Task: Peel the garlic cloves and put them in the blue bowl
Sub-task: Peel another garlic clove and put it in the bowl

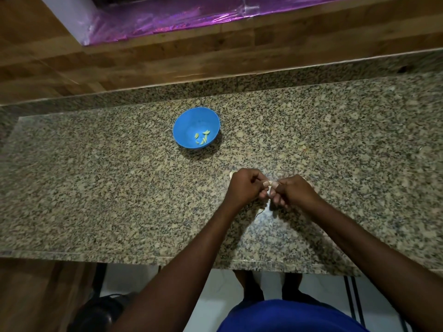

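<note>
Peeling underway — left hand (242,186) and right hand (293,190) pinch one garlic clove (269,182) in curled fingers; next, probably strip skin, drop into blue bowl (182,130).

The bowl (196,127) at upper centre was bright blue, holding pale yellow-green cloves (202,137). The counter (119,188) was speckled granite in beige, grey and black. Across the top ran a brown wood-grain wall (215,56) and shiny purple foil (179,15). At bottom centre, clothing (287,317) was royal blue.
</note>
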A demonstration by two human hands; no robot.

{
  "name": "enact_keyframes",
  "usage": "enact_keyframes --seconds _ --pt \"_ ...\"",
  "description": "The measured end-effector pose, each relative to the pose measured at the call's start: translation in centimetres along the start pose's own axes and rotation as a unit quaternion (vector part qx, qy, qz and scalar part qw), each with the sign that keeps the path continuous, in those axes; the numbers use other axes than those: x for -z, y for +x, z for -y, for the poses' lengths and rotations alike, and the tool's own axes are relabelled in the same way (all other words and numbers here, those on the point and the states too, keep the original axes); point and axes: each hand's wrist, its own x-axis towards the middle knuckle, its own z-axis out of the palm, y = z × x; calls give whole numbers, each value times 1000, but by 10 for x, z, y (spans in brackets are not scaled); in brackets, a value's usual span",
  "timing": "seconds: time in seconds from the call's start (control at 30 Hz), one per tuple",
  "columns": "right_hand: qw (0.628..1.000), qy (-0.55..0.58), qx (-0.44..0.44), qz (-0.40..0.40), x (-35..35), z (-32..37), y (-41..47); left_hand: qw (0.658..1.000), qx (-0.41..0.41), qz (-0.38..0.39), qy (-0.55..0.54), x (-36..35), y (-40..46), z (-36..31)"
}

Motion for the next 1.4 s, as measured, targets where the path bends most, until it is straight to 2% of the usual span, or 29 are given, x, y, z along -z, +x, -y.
enact_keyframes --seconds 0.1,0.17,0.47,0.73,1.03,1.27,1.33,1.4 --pt "970 164 -166 72 4 2 8 995 -67 -54 53 -7 -5 7" --pt "956 202 -195 83 5 0 11 995 -69 -66 34 -9 -5 12" --pt "989 122 -60 -50 -3 -9 -1 991 13 -63 -114 -9 -9 21" --pt "986 135 -43 -85 -4 -12 -4 971 78 -39 -223 -11 -14 15" --pt "931 326 -166 -5 0 -11 -3 945 107 -30 -308 -17 -16 15" --pt "871 414 -263 -17 -4 -4 -4 954 98 -50 -280 -20 -16 14" --pt "870 407 -277 -23 -3 -3 -3 959 83 -55 -265 -18 -15 14" --pt "893 361 -262 -60 -1 -3 -2 960 79 -75 -257 -13 -14 15"
